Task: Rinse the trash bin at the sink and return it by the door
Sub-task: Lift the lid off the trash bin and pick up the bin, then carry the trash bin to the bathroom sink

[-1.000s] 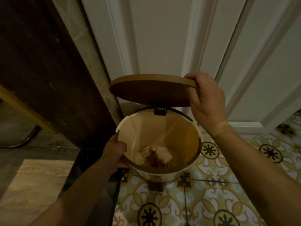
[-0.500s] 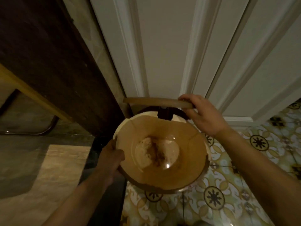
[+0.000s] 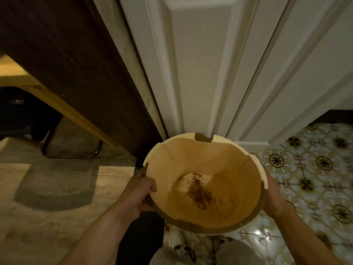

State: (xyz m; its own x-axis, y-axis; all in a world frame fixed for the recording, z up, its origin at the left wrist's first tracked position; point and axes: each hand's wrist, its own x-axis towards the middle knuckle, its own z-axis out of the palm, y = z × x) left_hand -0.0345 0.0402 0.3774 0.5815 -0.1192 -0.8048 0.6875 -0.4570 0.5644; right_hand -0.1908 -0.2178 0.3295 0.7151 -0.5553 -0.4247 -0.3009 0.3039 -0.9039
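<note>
The trash bin is held up off the floor just in front of the white door, mouth open to the camera, brown residue pooled at its bottom. The left hand grips the rim, thumb curled inside; the right hand cups the outer wall, but whether its fingers curl cannot be told. To carry well, I judge it should stay level with both hands on. No writing is readable.
</note>
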